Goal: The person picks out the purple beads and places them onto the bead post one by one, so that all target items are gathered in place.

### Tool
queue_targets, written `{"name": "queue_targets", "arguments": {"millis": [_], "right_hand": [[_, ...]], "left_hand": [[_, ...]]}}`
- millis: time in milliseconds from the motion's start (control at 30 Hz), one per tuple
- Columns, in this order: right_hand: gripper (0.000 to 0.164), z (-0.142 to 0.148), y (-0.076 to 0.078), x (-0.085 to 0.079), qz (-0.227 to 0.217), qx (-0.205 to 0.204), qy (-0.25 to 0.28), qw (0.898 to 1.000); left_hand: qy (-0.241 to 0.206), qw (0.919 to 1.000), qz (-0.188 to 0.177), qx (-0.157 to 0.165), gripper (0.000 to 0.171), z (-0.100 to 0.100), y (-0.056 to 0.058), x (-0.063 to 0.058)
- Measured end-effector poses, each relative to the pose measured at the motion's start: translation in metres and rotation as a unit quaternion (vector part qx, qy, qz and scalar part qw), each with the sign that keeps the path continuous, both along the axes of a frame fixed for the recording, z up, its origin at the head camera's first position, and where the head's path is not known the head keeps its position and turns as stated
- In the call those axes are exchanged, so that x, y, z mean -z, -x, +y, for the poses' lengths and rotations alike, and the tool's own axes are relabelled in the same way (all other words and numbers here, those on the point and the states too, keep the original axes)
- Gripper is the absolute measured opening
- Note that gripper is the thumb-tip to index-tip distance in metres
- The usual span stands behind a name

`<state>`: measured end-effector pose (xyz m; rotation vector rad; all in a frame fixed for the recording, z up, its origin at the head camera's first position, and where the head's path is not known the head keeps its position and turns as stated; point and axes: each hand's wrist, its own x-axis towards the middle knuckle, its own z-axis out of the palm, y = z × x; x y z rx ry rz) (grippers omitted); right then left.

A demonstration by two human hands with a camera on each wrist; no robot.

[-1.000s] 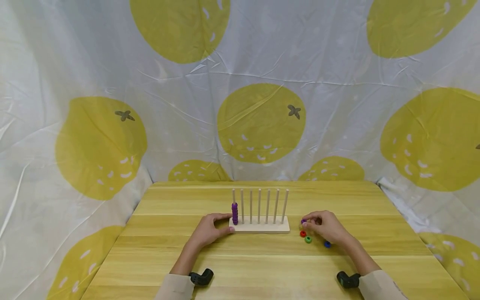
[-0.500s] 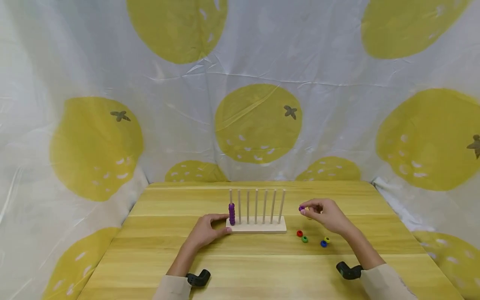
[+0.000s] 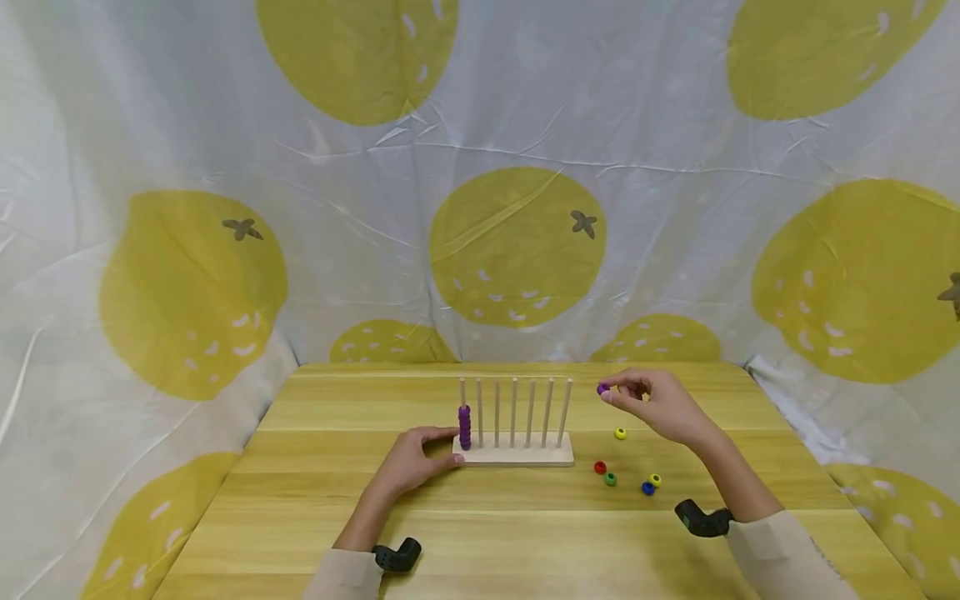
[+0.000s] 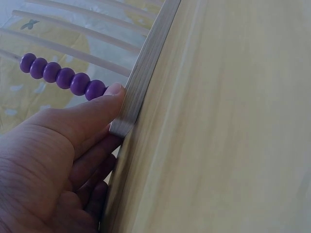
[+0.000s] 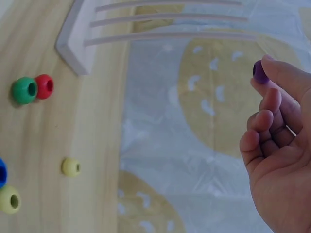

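A wooden peg rack (image 3: 517, 455) with several upright pegs stands mid-table. On its leftmost peg sits a stack of purple beads (image 3: 465, 428); the left wrist view shows these purple beads (image 4: 65, 77) strung one against another. My left hand (image 3: 411, 460) grips the left end of the rack's base, thumb in front and fingers behind. Raised above the table to the right of the rack, my right hand (image 3: 660, 407) pinches one purple bead (image 5: 260, 73) between thumb and index finger. Its other fingers are curled loosely.
Loose beads lie on the table right of the rack: a red bead (image 3: 600, 467) beside a green bead (image 3: 611, 480), a blue bead (image 3: 648, 489) against a yellow bead (image 3: 656, 480), and another yellow bead (image 3: 620, 433) farther back. A lemon-patterned cloth (image 3: 517, 275) hangs behind the table.
My right hand has lifted the purple bead up from beside the loose beads, to about peg-top height in the head view. Both yellow beads now show. The left hand stays on the rack.
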<state>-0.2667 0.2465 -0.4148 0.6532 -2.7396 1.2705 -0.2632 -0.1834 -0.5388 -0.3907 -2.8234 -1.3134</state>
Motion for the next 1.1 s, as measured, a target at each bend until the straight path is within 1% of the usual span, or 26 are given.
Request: {"name": "queue_targets", "arguments": {"millis": [100,233,367,533,700,833,1100], "right_hand": [[0.028,-0.004,0.001,-0.01,0.009,-0.002,0.0,1.0],[0.029,-0.012,0.002,-0.018,0.016,-0.003,-0.007,1.0],[0.029,-0.021,0.004,-0.025,0.019,-0.007,-0.011,1.0],[0.026,-0.031,0.008,-0.029,0.025,-0.02,-0.004,0.999],[0.028,-0.042,0.011,-0.034,0.025,-0.034,0.002,0.999],[0.03,-0.05,0.012,-0.039,0.022,-0.043,0.007,0.999],[0.03,-0.065,0.013,-0.045,0.03,-0.051,0.013,0.998]], "left_hand": [[0.004,1.0,0.005,0.001,0.051,-0.001,0.001,0.0],[0.013,0.9999,0.008,0.007,0.051,-0.002,0.001,0.001],[0.013,0.9999,0.0,0.004,0.05,-0.002,0.001,0.002],[0.009,1.0,-0.002,0.0,0.05,-0.002,0.0,0.002],[0.01,0.9999,0.001,0.002,0.051,-0.002,-0.001,0.0],[0.01,1.0,0.0,0.002,0.05,-0.002,0.0,0.0],[0.008,1.0,-0.003,0.002,0.05,-0.002,0.002,0.001]]}}
